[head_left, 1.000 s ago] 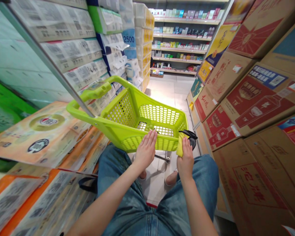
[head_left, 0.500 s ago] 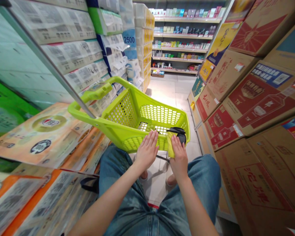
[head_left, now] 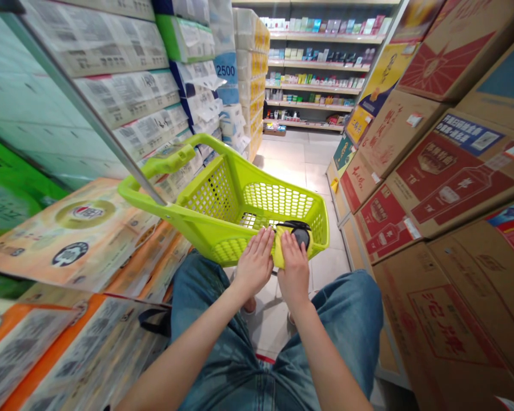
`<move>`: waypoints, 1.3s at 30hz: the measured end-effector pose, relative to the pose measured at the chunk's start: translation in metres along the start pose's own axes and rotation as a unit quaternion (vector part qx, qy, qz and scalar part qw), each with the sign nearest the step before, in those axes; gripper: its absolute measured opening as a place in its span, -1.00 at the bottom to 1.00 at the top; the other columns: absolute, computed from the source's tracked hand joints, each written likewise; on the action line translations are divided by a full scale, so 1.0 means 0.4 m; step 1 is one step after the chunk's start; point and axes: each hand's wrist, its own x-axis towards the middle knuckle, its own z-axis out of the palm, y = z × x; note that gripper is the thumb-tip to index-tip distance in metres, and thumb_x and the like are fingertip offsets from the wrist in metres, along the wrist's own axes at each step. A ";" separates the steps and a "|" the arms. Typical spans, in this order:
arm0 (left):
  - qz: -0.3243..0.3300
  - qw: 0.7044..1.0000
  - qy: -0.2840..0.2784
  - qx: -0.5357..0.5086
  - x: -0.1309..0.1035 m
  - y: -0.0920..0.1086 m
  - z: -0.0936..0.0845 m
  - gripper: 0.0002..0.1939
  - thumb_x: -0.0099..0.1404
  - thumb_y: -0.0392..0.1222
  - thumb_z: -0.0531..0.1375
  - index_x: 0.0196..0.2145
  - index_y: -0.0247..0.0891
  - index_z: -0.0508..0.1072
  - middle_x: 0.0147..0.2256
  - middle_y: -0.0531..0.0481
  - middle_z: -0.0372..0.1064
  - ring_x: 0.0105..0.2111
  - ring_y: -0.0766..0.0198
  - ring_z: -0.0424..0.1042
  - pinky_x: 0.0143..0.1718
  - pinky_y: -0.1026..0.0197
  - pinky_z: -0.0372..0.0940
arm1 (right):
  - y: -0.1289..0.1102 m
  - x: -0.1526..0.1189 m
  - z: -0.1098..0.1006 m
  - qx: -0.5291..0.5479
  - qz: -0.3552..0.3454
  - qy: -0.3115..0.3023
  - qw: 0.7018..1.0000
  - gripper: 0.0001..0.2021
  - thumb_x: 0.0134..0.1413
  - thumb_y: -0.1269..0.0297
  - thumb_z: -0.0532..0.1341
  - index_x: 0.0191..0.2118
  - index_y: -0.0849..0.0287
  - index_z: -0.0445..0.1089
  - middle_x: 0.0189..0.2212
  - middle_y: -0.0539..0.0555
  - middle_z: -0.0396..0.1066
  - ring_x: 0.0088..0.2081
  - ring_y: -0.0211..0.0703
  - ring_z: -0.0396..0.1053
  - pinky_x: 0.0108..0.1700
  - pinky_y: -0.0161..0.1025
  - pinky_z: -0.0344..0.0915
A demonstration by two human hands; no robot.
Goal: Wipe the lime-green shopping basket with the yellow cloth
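Note:
A lime-green shopping basket cart (head_left: 223, 228) stands before my knees, its long side toward me. My left hand (head_left: 256, 258) lies against the near rim with its fingers stretched out, close to my right hand. Over the same rim, towards the cart's right end, hangs a yellow cloth-like item (head_left: 279, 251) with a round dark grey part (head_left: 300, 237) and black straps. My right hand (head_left: 293, 262) rests on the yellow part, its fingers lying flat and pointing up. Both palms are hidden.
Cartons with red print (head_left: 449, 182) are stacked along the right. On the left are packs of paper goods (head_left: 124, 91) and an orange-printed pack (head_left: 85, 228). A metal pole (head_left: 98, 125) slants across the upper left. Stocked shelves (head_left: 317, 63) stand at the back.
My right hand and the yellow item have moved left along the rim, nearer to my left hand. My left hand has hardly moved.

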 end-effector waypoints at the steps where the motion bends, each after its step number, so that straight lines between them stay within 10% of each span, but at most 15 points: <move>1: 0.003 1.000 0.000 0.000 -0.001 -0.001 0.001 -0.31 0.41 -0.26 -0.05 0.43 -0.44 -0.13 0.44 -0.17 -0.16 0.45 0.11 -0.23 0.42 -0.01 -0.08 | -0.015 0.003 0.007 0.001 -0.014 -0.005 1.000 -0.21 -0.05 0.64 -0.01 0.38 0.22 0.11 0.34 0.19 0.21 0.40 -0.06 0.08 0.43 0.06 -0.03; 15: -0.005 1.000 0.002 0.003 0.004 0.006 -0.005 -0.29 0.47 -0.22 -0.09 0.45 -0.39 -0.31 0.44 -0.13 -0.18 0.44 0.13 -0.19 0.42 0.00 -0.07 | 0.244 -0.063 -0.097 0.050 0.116 0.053 0.991 -0.18 -0.14 0.60 -0.02 0.34 0.10 0.20 0.30 0.11 0.28 0.36 -0.06 0.16 0.42 0.15 -0.04; 28: 0.006 1.000 -0.005 -0.005 -0.002 -0.002 -0.003 -0.31 0.40 -0.27 -0.03 0.42 -0.44 -0.10 0.43 -0.18 -0.15 0.45 0.11 -0.22 0.42 -0.01 -0.08 | -0.037 0.009 0.002 0.014 -0.014 -0.013 1.000 -0.19 -0.10 0.63 0.02 0.36 0.16 0.15 0.33 0.11 0.23 0.37 -0.11 0.13 0.45 0.01 -0.14; 39: -0.005 1.000 0.000 0.009 0.003 0.007 -0.001 -0.32 0.47 -0.22 -0.10 0.44 -0.42 -0.25 0.44 -0.13 -0.20 0.45 0.14 -0.23 0.43 0.01 -0.09 | 0.226 -0.072 -0.113 -0.004 0.107 0.026 0.994 -0.17 -0.11 0.61 -0.01 0.36 0.04 0.14 0.32 0.09 0.25 0.37 -0.10 0.15 0.42 0.10 -0.12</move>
